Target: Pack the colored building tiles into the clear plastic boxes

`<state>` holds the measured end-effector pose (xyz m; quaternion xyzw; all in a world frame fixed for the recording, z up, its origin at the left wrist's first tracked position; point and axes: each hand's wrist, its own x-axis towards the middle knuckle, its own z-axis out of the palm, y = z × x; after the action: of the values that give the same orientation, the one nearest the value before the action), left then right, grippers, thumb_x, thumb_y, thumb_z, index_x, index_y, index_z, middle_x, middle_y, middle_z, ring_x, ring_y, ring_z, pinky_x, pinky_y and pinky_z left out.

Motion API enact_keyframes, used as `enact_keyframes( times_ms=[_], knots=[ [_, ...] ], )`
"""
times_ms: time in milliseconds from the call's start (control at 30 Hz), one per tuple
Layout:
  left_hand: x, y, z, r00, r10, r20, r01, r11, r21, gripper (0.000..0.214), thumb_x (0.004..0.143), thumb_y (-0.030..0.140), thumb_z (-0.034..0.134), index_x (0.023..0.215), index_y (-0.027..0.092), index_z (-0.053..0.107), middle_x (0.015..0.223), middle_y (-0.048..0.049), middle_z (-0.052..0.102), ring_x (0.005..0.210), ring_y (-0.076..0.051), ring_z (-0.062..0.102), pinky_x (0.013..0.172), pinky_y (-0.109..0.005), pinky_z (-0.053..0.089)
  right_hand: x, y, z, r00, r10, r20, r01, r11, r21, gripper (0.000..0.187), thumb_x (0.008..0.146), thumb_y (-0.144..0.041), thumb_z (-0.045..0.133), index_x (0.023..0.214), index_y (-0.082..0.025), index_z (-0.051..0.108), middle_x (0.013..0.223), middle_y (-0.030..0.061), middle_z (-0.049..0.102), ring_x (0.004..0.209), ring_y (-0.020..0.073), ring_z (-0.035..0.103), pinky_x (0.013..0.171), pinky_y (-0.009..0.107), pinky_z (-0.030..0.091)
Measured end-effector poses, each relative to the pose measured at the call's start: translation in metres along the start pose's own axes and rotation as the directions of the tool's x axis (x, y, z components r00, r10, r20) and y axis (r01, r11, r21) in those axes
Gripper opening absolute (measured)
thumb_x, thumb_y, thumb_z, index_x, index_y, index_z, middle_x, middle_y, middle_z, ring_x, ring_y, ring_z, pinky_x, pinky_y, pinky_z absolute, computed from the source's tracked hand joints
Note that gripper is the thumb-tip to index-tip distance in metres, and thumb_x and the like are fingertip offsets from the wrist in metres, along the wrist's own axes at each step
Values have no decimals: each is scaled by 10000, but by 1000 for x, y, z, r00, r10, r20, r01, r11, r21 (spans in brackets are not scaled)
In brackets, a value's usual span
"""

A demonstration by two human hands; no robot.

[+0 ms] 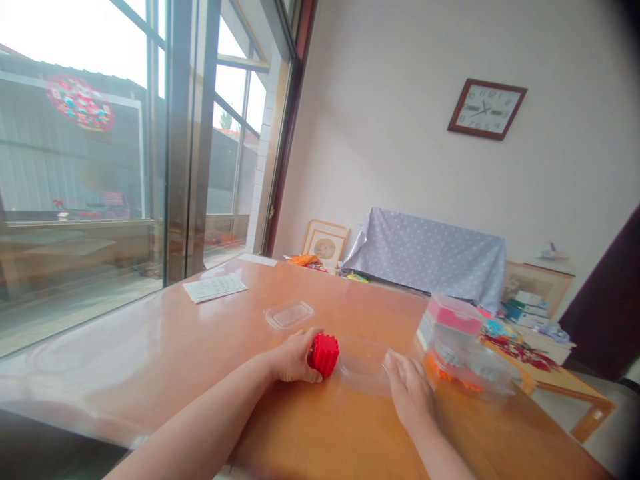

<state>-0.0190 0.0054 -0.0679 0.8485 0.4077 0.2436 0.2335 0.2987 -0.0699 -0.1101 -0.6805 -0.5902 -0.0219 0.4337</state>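
My left hand (296, 360) is closed around a red block-shaped piece with ridged sides (326, 355), just above or on the wooden table. Directly to its right sits a clear plastic container (363, 367), with no contents visible through its walls. At the container's right side, my right hand (411, 390) grips the rim, fingers on the edge and thumb partly hidden. Behind my left hand lies a clear plastic lid (290, 315), flat on the table.
On the right, a clear container with orange and grey pieces (463, 373) stands near a box with a pink top (453, 315). A printed paper sheet (215, 288) lies at the far left of the table (190, 353). Beyond the table is a cloth-covered piece (430, 250).
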Motion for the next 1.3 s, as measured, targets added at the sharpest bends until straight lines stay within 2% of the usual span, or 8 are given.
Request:
enact_keyframes(
  times_ms=[233,567,967,1067,1133,1233,1300],
  knots=[
    [0,3,0,1000,-10,11,10,1000,-2,1115,489,421,867,1482,262,386,1348,-95,589,1225,-342,564,1061,-427,447,1,1,2,1000,-22,-8,22,1000,-2,510,927,-639,437,1129,-240,683,1173,105,667,1088,278,639,1037,442,445],
    [3,-7,4,1000,-7,16,8,1000,-25,1082,505,433,854,1469,254,396,1340,-105,583,1211,-346,572,1039,-433,468,1,-4,1,999,43,-17,-43,998,46,492,936,-628,421,1095,-249,692,1125,86,690,1026,255,673,955,399,496],
    [8,-2,4,999,-38,34,41,996,-77,962,478,331,894,1349,261,493,1209,-72,649,1097,-301,614,964,-412,490,-1,-9,-1,998,56,-42,-52,995,81,461,952,-597,394,1122,-270,670,1139,64,686,1017,228,671,900,356,509],
    [5,0,4,998,-51,44,58,981,-185,945,473,289,905,1330,254,508,1219,-77,655,1088,-302,617,956,-411,491,0,-7,0,996,80,-32,-77,994,81,474,950,-610,385,1111,-269,672,1129,61,682,1000,221,667,888,347,501],
    [1,3,4,995,-61,82,85,938,-335,973,493,279,908,1367,233,482,1211,-93,664,1086,-308,624,950,-413,494,0,-7,1,994,103,-25,-101,992,81,486,951,-620,378,1109,-266,670,1131,62,676,1013,219,661,896,342,492],
    [-9,12,3,984,-79,157,158,789,-594,1110,565,359,902,1499,213,321,1267,-134,645,1131,-319,628,971,-431,492,-1,-9,0,992,124,-22,-122,989,83,492,960,-622,358,1134,-270,655,1155,60,665,1054,221,651,918,340,477],
    [-14,19,2,984,-124,125,176,706,-685,1080,640,470,863,1524,223,294,1381,-157,576,1211,-326,599,1029,-451,464,-1,-11,-1,991,133,-25,-131,987,89,493,967,-616,346,1155,-271,644,1177,62,660,1070,223,648,917,336,476]
  ],
)
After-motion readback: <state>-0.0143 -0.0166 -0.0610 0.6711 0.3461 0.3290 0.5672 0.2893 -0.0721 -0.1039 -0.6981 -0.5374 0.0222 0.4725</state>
